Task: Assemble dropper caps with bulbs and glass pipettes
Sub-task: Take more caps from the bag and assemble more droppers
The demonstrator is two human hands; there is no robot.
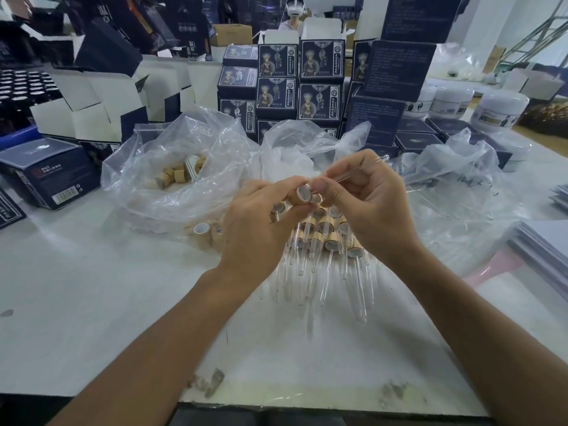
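Observation:
My left hand (258, 222) pinches a bamboo-coloured dropper cap (302, 195), its white-lined open end turned toward me. My right hand (368, 198) grips a clear glass pipette (353, 172) between thumb and fingers; the pipette slants up to the right and its lower end meets the cap's opening. Below both hands lies a pile of assembled droppers (322, 241), bamboo caps on top and glass tubes fanned toward me. Two loose caps (206, 232) rest to the left of the pile. The cap's bulb is hidden by my fingers.
A clear plastic bag (184, 167) holding more bamboo caps sits at the left. Another plastic bag (455, 186) with glass pipettes lies at the right. Stacked dark blue boxes (295, 84) stand behind. White jars (498, 109) are at far right. A person sits beyond the boxes.

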